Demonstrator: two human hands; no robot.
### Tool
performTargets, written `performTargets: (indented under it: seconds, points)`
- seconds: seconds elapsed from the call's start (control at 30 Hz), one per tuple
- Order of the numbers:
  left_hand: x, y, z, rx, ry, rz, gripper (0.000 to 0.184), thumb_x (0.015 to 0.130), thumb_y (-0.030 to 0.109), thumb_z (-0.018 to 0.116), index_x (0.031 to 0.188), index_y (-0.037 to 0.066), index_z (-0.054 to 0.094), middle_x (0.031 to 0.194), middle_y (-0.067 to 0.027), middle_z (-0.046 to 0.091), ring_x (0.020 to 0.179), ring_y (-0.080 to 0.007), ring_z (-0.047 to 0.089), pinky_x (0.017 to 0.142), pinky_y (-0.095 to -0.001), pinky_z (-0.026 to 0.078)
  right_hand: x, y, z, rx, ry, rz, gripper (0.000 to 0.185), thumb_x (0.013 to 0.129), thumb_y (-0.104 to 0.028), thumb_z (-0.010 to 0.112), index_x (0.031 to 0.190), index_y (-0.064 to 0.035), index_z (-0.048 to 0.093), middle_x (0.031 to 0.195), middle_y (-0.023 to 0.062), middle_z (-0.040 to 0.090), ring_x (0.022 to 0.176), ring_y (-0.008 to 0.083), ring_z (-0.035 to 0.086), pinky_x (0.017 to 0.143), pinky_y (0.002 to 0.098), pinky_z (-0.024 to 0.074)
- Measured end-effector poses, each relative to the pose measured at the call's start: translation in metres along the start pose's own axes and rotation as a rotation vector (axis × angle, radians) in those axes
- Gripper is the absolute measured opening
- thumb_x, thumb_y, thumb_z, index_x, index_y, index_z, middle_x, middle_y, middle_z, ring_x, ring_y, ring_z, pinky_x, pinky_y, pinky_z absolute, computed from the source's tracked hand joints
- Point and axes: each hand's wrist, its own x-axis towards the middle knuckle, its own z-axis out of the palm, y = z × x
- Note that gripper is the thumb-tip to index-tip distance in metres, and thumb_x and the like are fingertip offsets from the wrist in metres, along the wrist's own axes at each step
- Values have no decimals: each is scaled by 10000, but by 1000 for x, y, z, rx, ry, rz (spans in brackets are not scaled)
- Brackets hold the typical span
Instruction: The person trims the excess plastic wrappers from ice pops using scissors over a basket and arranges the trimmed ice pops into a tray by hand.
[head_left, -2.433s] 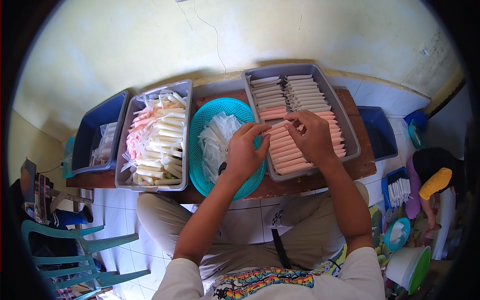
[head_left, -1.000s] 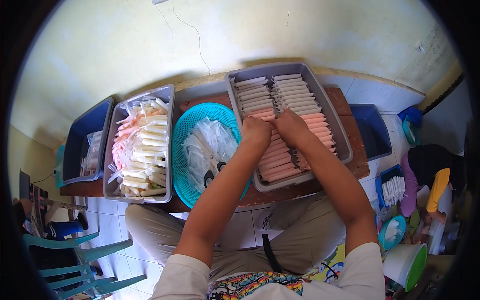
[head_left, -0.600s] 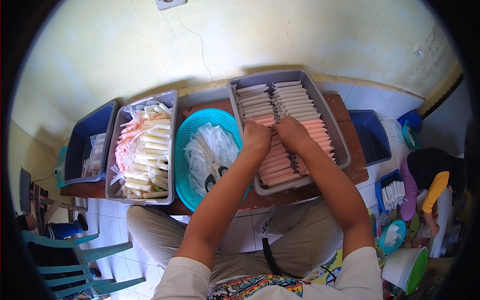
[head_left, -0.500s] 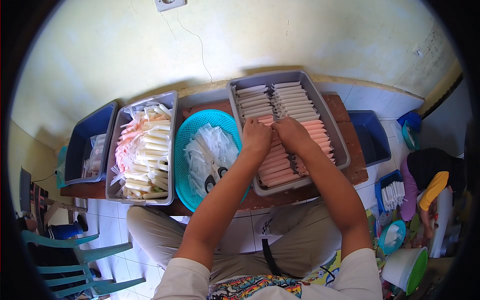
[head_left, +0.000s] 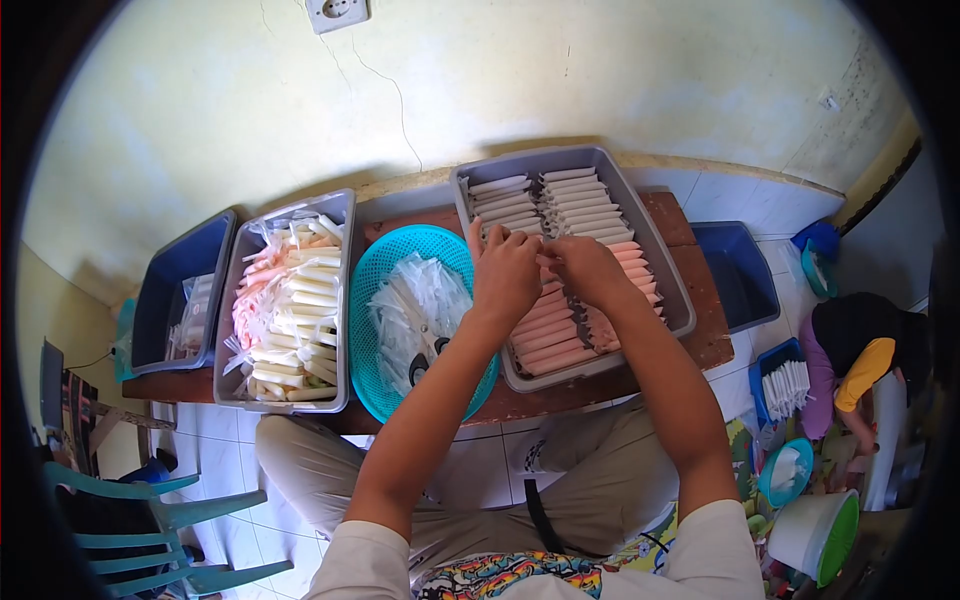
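The left hand (head_left: 507,272) and right hand (head_left: 594,270) nearly meet at the fingertips over the gray tray (head_left: 652,240) on the surface (head_left: 712,322); whether they pinch anything, I cannot tell. Under and around them lie neat rows of pink sticks (head_left: 553,340), with pale sticks (head_left: 583,205) beyond, seemingly done; a loose heap (head_left: 303,300) in the second tray (head_left: 285,407), left of the basket (head_left: 370,278), looks left to do.

L hand (head_left: 508,272) & R hand (head_left: 592,268) part. hide pink tubes (head_left: 547,333) (grip unclear).
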Motion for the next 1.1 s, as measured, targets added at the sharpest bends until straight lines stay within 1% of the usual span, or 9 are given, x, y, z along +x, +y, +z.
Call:
performTargets:
  seconds: [0.17, 0.3, 0.43, 0.53, 0.7, 0.87, 0.97, 1.03, 1.1]
  points:
    - [-1, -1, -7, -99, 36, -39, 269, 801, 135, 823, 1068, 173, 818, 1017, -3, 762, 1199, -259, 646, 1267, -640, 150, -6, -6, -8, 160, 59, 29, 208, 971, -187, 774, 1058, 2, 757, 946, 214, 762, 910, 421, 731, 806, 480, 561]
    - [-3, -4, -16, -204, 21, -59, 296, 838, 170, 833, 1129, 182, 775, 1004, 8, 747, 1190, -239, 644, 1266, -665, 130, -8, -11, -12, 210, 97, -13, 179, 941, -107, 784, 1072, 13, 759, 961, 225, 763, 908, 405, 745, 796, 464, 570]
    - [-7, -12, -24, -257, -6, -84, 408, 841, 145, 843, 1238, 198, 765, 998, 20, 747, 1193, -213, 657, 1270, -621, 125, -9, -18, -18, 243, 80, -14, 185, 926, -131, 767, 1069, -15, 774, 975, 196, 765, 926, 397, 743, 822, 489, 569]
    - [-7, -14, -29, -319, -10, -59, 448, 849, 142, 845, 1282, 201, 743, 1012, 23, 742, 1194, -216, 656, 1266, -608, 138, -11, -23, -21, 198, 105, -35, 166, 921, -67, 784, 1062, 16, 760, 971, 217, 765, 896, 392, 749, 788, 457, 576]
    - [-8, -15, -30, -299, 94, 22, 485, 850, 164, 855, 1313, 173, 710, 1207, -22, 722, 1225, -248, 646, 1241, -596, 226, -14, -29, -27, 178, 147, -48, 162, 913, -63, 788, 1056, 7, 763, 952, 203, 760, 878, 378, 748, 782, 446, 578]
    - [-11, -14, -32, -281, 162, -1, 565, 858, 185, 861, 1389, 172, 668, 1284, -45, 703, 1258, -257, 639, 1221, -568, 277, -15, -40, -40, 126, 197, -40, 143, 906, -70, 796, 1018, 10, 756, 922, 189, 756, 863, 360, 751, 775, 436, 584]
    - [-11, -12, -39, -311, 173, -32, 703, 860, 192, 868, 1507, 183, 592, 1281, -57, 709, 1236, -262, 660, 1213, -559, 292, -13, -45, -42, 141, 195, -31, 151, 911, -98, 809, 995, 13, 751, 909, 180, 757, 848, 346, 755, 769, 438, 587]
    - [-10, -10, -42, -350, 159, -62, 782, 860, 194, 872, 1570, 187, 543, 1268, -64, 716, 1214, -266, 677, 1207, -555, 302, -10, -51, -43, 195, 224, 31, 269, 936, -268, 827, 916, -13, 743, 839, 180, 742, 825, 377, 737, 746, 472, 572]
    - [-9, -9, -43, -373, 158, -92, 887, 866, 202, 878, 1646, 178, 454, 1181, -95, 751, 1132, -289, 717, 1183, -571, 329, -6, -49, -40, 201, 255, 6, 273, 940, -266, 827, 922, -8, 739, 844, 181, 740, 818, 374, 737, 741, 468, 572]
